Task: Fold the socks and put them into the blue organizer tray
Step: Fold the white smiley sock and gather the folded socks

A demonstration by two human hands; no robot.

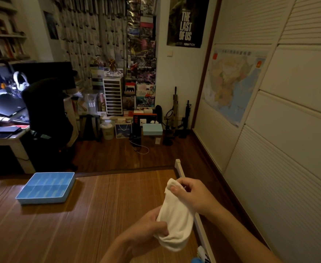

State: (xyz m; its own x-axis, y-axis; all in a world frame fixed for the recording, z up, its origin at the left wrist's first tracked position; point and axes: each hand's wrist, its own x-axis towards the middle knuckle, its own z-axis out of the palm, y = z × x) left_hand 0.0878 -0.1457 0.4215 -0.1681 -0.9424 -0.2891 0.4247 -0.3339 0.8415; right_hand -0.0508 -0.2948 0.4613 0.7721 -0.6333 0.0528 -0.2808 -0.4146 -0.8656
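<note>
A white sock (175, 221) hangs in the air over the right part of the wooden surface (91, 215). My right hand (193, 196) pinches its upper end, thumb on the fabric. My left hand (148, 227) grips its lower, bunched end from the left. The blue organizer tray (46, 188) sits on the wooden surface at the left, well apart from both hands. Its compartments look empty.
A white rail (197, 215) edges the surface on the right, with a white wardrobe wall (279, 168) beyond it. A desk (6, 137) and a black chair (46, 114) stand at the far left. Boxes and clutter line the far wall.
</note>
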